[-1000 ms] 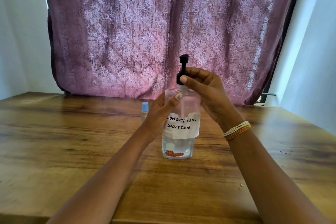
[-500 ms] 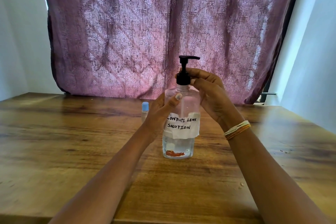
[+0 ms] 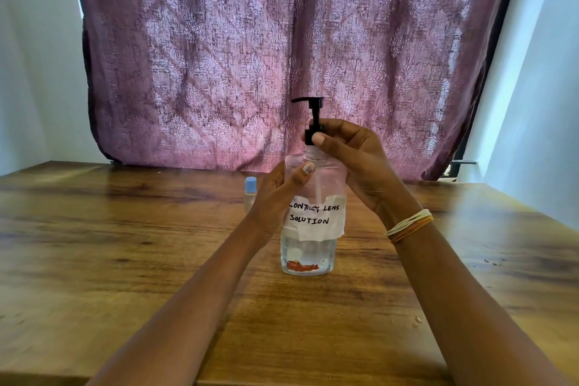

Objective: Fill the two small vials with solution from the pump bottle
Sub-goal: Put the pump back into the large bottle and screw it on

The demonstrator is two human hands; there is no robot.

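Pump nozzle (image 3: 307, 100) swung left; bottle (image 3: 310, 247) part-full.

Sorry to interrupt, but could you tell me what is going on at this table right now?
A person is working on a clear pump bottle labelled "contact lens solution", which stands upright on the wooden table. The left hand grips the bottle's body, while the right hand pinches the black collar under the pump head, whose spout points left. One small vial with a blue cap stands behind the left hand, still capped. No second vial is visible.
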